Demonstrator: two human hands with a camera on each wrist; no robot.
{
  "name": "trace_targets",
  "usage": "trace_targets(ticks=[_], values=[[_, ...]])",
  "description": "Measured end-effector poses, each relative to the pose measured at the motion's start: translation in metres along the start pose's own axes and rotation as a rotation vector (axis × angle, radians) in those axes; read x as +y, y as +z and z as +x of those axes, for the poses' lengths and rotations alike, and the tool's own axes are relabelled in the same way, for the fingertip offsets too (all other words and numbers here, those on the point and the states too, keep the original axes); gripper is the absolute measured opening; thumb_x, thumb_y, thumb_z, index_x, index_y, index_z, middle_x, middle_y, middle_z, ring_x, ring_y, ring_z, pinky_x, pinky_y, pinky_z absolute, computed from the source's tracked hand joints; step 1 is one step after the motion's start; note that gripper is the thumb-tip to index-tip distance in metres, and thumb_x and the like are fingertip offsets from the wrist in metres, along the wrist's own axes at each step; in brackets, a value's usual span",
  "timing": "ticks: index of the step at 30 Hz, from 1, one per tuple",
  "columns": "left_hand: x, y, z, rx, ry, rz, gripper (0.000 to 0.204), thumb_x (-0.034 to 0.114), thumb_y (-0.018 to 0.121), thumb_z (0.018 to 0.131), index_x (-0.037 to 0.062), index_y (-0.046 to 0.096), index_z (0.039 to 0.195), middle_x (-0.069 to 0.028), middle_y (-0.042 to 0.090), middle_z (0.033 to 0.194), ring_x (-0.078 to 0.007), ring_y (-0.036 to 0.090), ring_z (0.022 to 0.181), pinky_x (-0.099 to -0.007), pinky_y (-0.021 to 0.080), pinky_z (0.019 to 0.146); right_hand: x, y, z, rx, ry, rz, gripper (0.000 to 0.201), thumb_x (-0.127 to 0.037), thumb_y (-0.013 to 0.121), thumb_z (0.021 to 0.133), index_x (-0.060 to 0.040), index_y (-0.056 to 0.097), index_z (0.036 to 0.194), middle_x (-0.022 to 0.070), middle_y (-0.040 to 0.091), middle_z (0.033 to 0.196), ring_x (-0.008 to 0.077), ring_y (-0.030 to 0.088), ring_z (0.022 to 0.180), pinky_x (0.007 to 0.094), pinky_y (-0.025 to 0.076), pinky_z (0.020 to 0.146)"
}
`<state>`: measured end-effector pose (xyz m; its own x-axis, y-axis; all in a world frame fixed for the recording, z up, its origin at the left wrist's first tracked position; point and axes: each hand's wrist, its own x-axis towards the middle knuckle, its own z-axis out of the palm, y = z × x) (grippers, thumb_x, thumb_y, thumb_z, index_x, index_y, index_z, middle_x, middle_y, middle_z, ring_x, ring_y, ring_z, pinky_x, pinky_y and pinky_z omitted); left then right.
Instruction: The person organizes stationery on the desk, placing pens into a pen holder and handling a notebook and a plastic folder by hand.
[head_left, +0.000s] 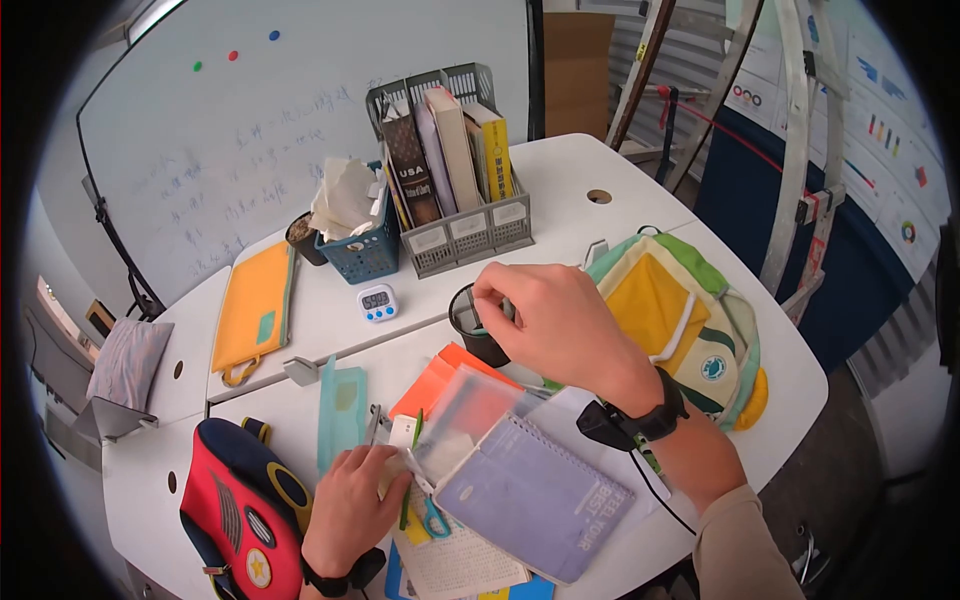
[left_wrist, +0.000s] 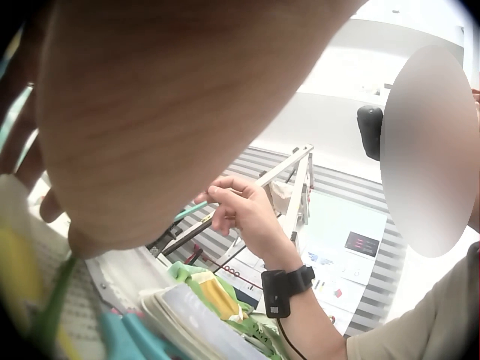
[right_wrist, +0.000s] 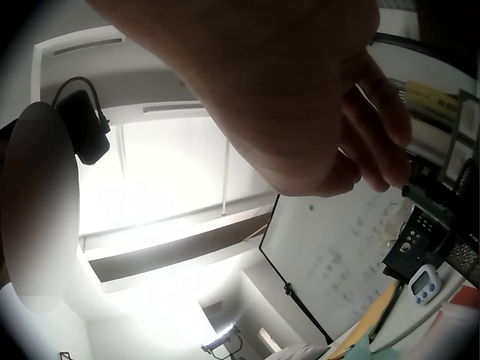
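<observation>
My right hand [head_left: 555, 325] is over the black mesh pen cup [head_left: 482, 345], pinching a slim teal-green pen [left_wrist: 191, 210] at its fingertips. The pen points down toward the cup's mouth. My left hand [head_left: 350, 515] rests at the left edge of a pile of stationery, fingers loosely bent and partly hidden in its own wrist view. Close to its fingertips lie a green pencil [head_left: 406, 510], blue-handled scissors [head_left: 435, 520] and a small white item [head_left: 403, 430]. Beside them is a purple spiral notebook [head_left: 535, 495], on handwritten paper [head_left: 455, 570].
A red backpack-like bag [head_left: 240, 510] stands at left, a green-and-yellow backpack [head_left: 680, 325] at right. Behind are a grey book rack [head_left: 470, 240], blue basket [head_left: 365, 250], white timer [head_left: 377, 302] and orange folder [head_left: 255, 305]. A teal case [head_left: 343, 410] and orange folder [head_left: 435, 380] lie mid-table.
</observation>
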<state>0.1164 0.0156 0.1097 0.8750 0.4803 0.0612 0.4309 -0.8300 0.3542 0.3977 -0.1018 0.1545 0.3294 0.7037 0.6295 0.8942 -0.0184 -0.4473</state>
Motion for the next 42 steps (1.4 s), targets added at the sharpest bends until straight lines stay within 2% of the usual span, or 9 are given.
trace_targets(ticks=[4, 6, 12, 22, 25, 27, 37, 40, 42], values=[[-0.0058, 0.0038, -0.0003, 0.01, 0.025, -0.007, 0.028, 0.02, 0.071, 0.09, 0.0019, 0.067, 0.111, -0.0171, 0.07, 0.1, -0.0395, 0.065, 0.095, -0.0471, 0.054, 0.083, 0.0003, -0.001, 0.0002, -0.006, -0.007, -0.017, 0.006, -0.01, 0.066, 0.091, -0.0044, 0.068, 0.092, 0.0106, 0.07, 0.076, 0.0297, 0.068, 0.068, 0.0381, 0.053, 0.064], [-0.0089, 0.0066, -0.0009, 0.062, 0.068, 0.002, 0.027, 0.019, 0.072, 0.09, 0.003, 0.07, 0.111, -0.0145, 0.069, 0.093, -0.0344, 0.065, 0.087, -0.0448, 0.053, 0.078, -0.0003, -0.0014, 0.0002, -0.002, -0.016, 0.006, 0.007, -0.01, 0.066, 0.091, -0.004, 0.068, 0.092, 0.0103, 0.07, 0.077, 0.0296, 0.068, 0.067, 0.0378, 0.053, 0.064], [-0.0055, 0.0043, -0.0012, 0.062, 0.066, -0.005, 0.027, 0.02, 0.071, 0.09, 0.0032, 0.07, 0.112, -0.0145, 0.069, 0.096, -0.0363, 0.065, 0.093, -0.0458, 0.053, 0.083, -0.0038, -0.0053, 0.0006, -0.039, 0.025, 0.026, 0.009, -0.012, 0.063, 0.092, -0.0036, 0.066, 0.09, 0.0139, 0.069, 0.075, 0.0344, 0.068, 0.071, 0.0425, 0.053, 0.064], [-0.0077, 0.0051, -0.0023, 0.066, 0.102, 0.037, 0.029, 0.022, 0.072, 0.091, 0.0023, 0.068, 0.112, -0.0147, 0.069, 0.101, -0.0359, 0.065, 0.094, -0.0446, 0.054, 0.082, -0.003, -0.0034, 0.0005, -0.03, 0.004, 0.009, 0.008, -0.012, 0.063, 0.092, -0.0042, 0.066, 0.09, 0.0129, 0.068, 0.072, 0.0343, 0.068, 0.068, 0.0427, 0.053, 0.063], [-0.0076, 0.0039, -0.0025, 0.053, 0.104, 0.035, 0.029, 0.023, 0.071, 0.092, 0.0024, 0.067, 0.112, -0.0147, 0.069, 0.101, -0.0358, 0.065, 0.094, -0.0442, 0.054, 0.082, -0.0033, -0.0037, 0.0004, -0.045, 0.018, 0.011, 0.008, -0.011, 0.063, 0.092, -0.0041, 0.066, 0.089, 0.0127, 0.068, 0.072, 0.0338, 0.068, 0.067, 0.0423, 0.053, 0.062], [-0.0078, 0.0042, -0.0026, 0.042, 0.101, 0.043, 0.029, 0.023, 0.071, 0.092, 0.0026, 0.067, 0.113, -0.0148, 0.069, 0.101, -0.0359, 0.065, 0.094, -0.0441, 0.055, 0.082, -0.0008, -0.0022, 0.0, -0.013, -0.003, 0.001, 0.007, -0.011, 0.068, 0.091, -0.0037, 0.068, 0.09, 0.0093, 0.07, 0.071, 0.0283, 0.067, 0.06, 0.0364, 0.051, 0.058], [-0.008, 0.0043, -0.0028, 0.051, 0.086, 0.022, 0.027, 0.022, 0.071, 0.092, 0.0055, 0.067, 0.113, -0.0146, 0.069, 0.1, -0.0373, 0.065, 0.096, -0.0451, 0.054, 0.083, -0.0032, -0.0047, 0.0008, -0.019, -0.014, 0.01, 0.007, -0.011, 0.068, 0.092, -0.0041, 0.068, 0.09, 0.0085, 0.071, 0.07, 0.0275, 0.067, 0.059, 0.0357, 0.051, 0.057], [-0.007, 0.0045, -0.0037, 0.058, 0.084, 0.022, 0.026, 0.022, 0.071, 0.092, 0.0057, 0.067, 0.112, -0.0147, 0.069, 0.1, -0.0376, 0.066, 0.095, -0.0452, 0.054, 0.082, -0.0056, -0.0071, 0.001, -0.072, 0.03, 0.015, 0.009, -0.012, 0.064, 0.092, -0.004, 0.066, 0.089, 0.0107, 0.07, 0.072, 0.0319, 0.069, 0.067, 0.0401, 0.054, 0.062], [-0.0065, 0.0043, -0.004, 0.054, 0.079, 0.019, 0.027, 0.022, 0.071, 0.091, 0.0057, 0.067, 0.112, -0.0148, 0.069, 0.1, -0.0378, 0.066, 0.095, -0.0454, 0.054, 0.082, -0.0029, -0.0049, 0.0004, -0.033, 0.002, 0.008, 0.007, -0.011, 0.068, 0.092, -0.0047, 0.068, 0.09, 0.0075, 0.071, 0.07, 0.0269, 0.067, 0.058, 0.0354, 0.051, 0.057]])
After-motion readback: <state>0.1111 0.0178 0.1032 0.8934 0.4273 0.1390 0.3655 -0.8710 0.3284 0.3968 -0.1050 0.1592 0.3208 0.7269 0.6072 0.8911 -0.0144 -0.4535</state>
